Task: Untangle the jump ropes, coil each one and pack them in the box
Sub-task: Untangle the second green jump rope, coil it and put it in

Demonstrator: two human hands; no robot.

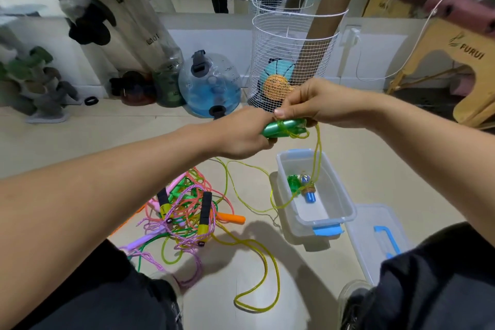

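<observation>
Fingers point(280, 113) of both hands curled round green handles point(284, 127)

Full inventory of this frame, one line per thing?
green handles: 2, green, held in both hands, yellow cord wound on
yellow rope: 1, trailing to floor
rope pile: several, mixed colours, floor left
box: 1, clear, open, floor right
coiled rope: 1, blue handles, in box
lid: 1, clear, right of box
wire basket: 1, white, behind hands
left hand: grips handles
right hand: pinches cord at handles
</observation>
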